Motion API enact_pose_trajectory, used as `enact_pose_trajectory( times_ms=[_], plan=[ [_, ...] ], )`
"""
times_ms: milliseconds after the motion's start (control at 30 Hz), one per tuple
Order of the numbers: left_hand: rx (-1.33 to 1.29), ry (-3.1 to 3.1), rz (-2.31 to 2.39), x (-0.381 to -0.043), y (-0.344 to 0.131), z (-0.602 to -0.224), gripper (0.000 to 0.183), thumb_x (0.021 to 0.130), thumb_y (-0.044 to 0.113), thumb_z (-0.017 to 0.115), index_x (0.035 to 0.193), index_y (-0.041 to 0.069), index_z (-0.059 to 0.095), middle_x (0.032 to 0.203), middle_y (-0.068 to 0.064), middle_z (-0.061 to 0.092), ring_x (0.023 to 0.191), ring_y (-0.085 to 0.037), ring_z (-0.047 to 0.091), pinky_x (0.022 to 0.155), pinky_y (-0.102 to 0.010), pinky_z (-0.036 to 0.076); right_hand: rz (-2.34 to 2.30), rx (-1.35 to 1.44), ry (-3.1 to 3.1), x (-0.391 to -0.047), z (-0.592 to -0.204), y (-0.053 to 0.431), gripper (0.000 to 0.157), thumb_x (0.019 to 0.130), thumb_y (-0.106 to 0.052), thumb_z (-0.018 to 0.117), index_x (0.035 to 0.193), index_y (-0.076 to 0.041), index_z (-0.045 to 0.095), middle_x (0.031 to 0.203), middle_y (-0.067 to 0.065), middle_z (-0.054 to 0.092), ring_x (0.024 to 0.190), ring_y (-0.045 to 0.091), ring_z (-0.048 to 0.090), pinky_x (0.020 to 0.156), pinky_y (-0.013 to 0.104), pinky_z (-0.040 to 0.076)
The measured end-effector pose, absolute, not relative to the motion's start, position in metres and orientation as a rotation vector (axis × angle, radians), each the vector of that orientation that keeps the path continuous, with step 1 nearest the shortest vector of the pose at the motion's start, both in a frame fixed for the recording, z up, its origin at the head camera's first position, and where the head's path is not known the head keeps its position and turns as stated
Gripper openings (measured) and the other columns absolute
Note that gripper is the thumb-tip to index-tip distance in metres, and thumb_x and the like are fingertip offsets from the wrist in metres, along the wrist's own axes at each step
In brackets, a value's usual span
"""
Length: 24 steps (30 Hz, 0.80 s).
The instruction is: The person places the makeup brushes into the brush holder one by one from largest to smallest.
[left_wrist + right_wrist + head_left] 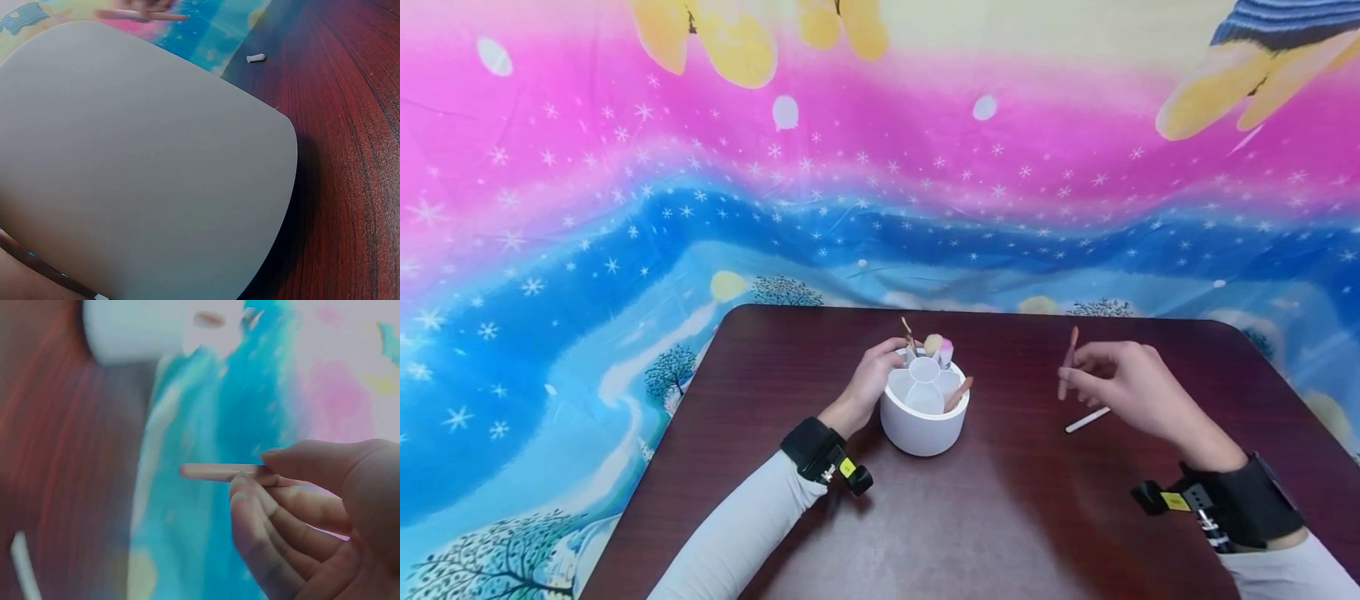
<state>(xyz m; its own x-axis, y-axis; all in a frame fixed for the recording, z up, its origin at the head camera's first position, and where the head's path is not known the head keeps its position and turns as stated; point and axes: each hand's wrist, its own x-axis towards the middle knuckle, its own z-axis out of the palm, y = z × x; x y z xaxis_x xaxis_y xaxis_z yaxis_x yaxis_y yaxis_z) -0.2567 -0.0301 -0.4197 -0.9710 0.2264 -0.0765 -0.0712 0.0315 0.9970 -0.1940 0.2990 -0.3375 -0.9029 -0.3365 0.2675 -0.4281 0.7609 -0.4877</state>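
Observation:
At the table's centre stands a round white divided organizer [922, 429], its curved wall filling much of the left wrist view. My left hand [871, 379] grips its left side near the rim, with some fingers hidden behind it. Inside stand makeup brushes [933, 343], one with a pale tip and one pink and white, and a brown stick [958, 394] leans over the right rim. Right of the organizer, my right hand [1123, 383] pinches a slim pinkish-brown stick [212, 472] between thumb and fingers, above the table. Its exact kind is unclear.
A thin white stick [1086, 419] lies on the dark wood table [917, 533] below my right hand. Behind the table's far edge hangs a colourful printed cloth [865, 183]. Both wrists wear black straps with small cameras.

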Motion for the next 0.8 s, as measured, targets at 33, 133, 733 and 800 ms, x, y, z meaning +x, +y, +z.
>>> enact_pose_trajectory(
  times_ms=[33, 133, 733, 800],
  plan=[
    [0.153, 2.094, 2.039, -0.257, -0.03, -0.419, 0.047, 0.085, 0.01, 0.041, 0.131, 0.007, 0.049, 0.13, -0.006, 0.051, 0.116, -0.019, 0.045, 0.099, -0.042, 0.035, 0.874, 0.623, -2.766, -0.194, -0.333, 0.291, 0.009, 0.09, -0.025, 0.064, 0.088, -0.018, 0.068, 0.073, -0.005, 0.066, 0.059, 0.008, 0.06, 0.051, 0.026, 0.05],
    [0.149, 2.095, 2.039, -0.257, -0.029, -0.418, 0.047, 0.086, 0.01, 0.041, 0.132, 0.007, 0.048, 0.132, -0.008, 0.05, 0.117, -0.021, 0.044, 0.1, -0.043, 0.034, 0.982, 0.661, -2.717, -0.192, -0.322, 0.266, 0.009, 0.09, -0.026, 0.064, 0.089, -0.018, 0.068, 0.073, -0.007, 0.067, 0.062, 0.008, 0.062, 0.055, 0.026, 0.052],
    [0.194, 2.073, 2.065, -0.256, -0.029, -0.421, 0.045, 0.085, 0.008, 0.04, 0.128, 0.005, 0.051, 0.125, -0.004, 0.057, 0.111, -0.017, 0.049, 0.096, -0.04, 0.037, 1.287, 0.884, -2.755, -0.194, -0.355, 0.194, 0.008, 0.089, -0.02, 0.064, 0.095, -0.016, 0.068, 0.076, -0.001, 0.067, 0.061, 0.008, 0.06, 0.056, 0.029, 0.054],
    [0.192, 2.078, 2.067, -0.257, -0.029, -0.421, 0.045, 0.085, 0.008, 0.04, 0.128, 0.005, 0.051, 0.125, -0.004, 0.057, 0.112, -0.017, 0.049, 0.096, -0.041, 0.036, 1.244, 0.86, -2.769, -0.194, -0.356, 0.196, 0.011, 0.09, -0.021, 0.064, 0.097, -0.014, 0.068, 0.075, -0.003, 0.066, 0.061, 0.008, 0.06, 0.055, 0.028, 0.053]
  ],
)
